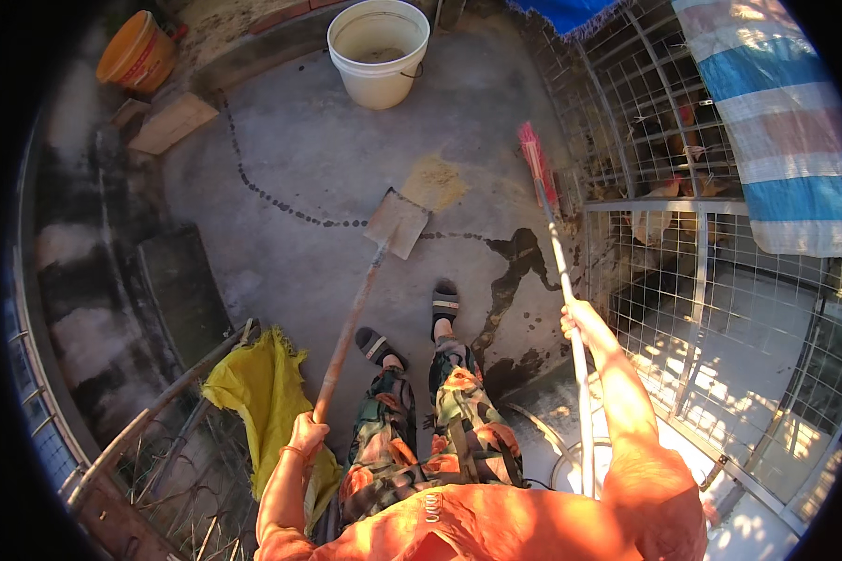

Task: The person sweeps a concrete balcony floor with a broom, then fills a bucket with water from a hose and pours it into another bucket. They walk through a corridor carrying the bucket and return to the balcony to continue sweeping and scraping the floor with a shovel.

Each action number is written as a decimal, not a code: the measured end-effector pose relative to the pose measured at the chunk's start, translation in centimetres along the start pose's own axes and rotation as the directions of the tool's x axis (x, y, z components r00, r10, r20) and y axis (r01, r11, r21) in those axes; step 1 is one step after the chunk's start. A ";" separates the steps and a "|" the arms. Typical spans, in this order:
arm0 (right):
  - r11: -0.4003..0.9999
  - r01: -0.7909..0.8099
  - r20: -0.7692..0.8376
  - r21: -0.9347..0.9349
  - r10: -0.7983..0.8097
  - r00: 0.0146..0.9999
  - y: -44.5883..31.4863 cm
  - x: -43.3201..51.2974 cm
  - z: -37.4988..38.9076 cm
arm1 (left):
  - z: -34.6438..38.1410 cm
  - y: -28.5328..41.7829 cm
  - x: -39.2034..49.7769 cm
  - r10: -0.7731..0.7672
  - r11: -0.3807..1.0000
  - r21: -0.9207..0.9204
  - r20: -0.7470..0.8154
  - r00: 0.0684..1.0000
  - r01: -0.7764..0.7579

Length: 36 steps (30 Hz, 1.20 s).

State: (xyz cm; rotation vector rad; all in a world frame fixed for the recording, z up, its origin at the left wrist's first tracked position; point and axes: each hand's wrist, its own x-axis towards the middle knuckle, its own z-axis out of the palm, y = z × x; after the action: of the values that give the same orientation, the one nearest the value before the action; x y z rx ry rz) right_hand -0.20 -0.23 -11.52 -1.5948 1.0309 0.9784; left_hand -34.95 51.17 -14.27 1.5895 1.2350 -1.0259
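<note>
My left hand point(307, 433) grips the wooden handle of a flat shovel point(397, 223), whose metal blade rests at a pile of yellowish grain or meal point(436, 182) on the concrete floor. My right hand point(579, 320) is closed around the pale shaft of a broom point(542, 168) with red bristles. The broom head points away from me, beside the wire cage at the right. A line of wet drops crosses the floor behind the shovel blade and leads to a dark wet patch point(509, 280).
A white bucket point(375, 84) stands at the far side, an orange bucket point(140, 56) at the far left. Chickens point(651, 217) are inside the wire mesh cage point(702, 280) at right. A yellow woven sack point(252, 386) lies over poles at left, near a dark slab point(182, 294).
</note>
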 end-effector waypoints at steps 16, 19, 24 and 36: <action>0.926 0.330 -0.015 -0.185 -0.338 0.941 -0.9 -3.1 3.8 | -3.5 -3.8 -1.8 0.062 0.994 0.090 -0.002 0.998 -0.062; 0.923 0.112 -0.199 -0.369 -0.196 0.960 -6.2 3.8 4.5 | -4.3 -4.3 -1.3 0.010 0.999 0.033 0.052 0.999 -0.012; 0.918 0.028 -0.117 -0.396 -0.081 0.990 -8.2 8.6 7.4 | -4.5 -4.3 -0.3 0.020 0.997 0.074 0.095 0.995 -0.027; 0.879 0.131 0.049 -0.459 -0.121 0.991 0.1 -3.5 10.8 | 0.4 -2.0 1.5 0.046 0.997 -0.072 0.155 0.987 -0.035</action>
State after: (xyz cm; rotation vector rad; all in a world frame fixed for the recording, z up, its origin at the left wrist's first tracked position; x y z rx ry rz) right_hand -2.70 10.80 -10.60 -2.0076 0.6956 1.2073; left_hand -36.66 51.51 -16.12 1.4471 1.1152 -1.0499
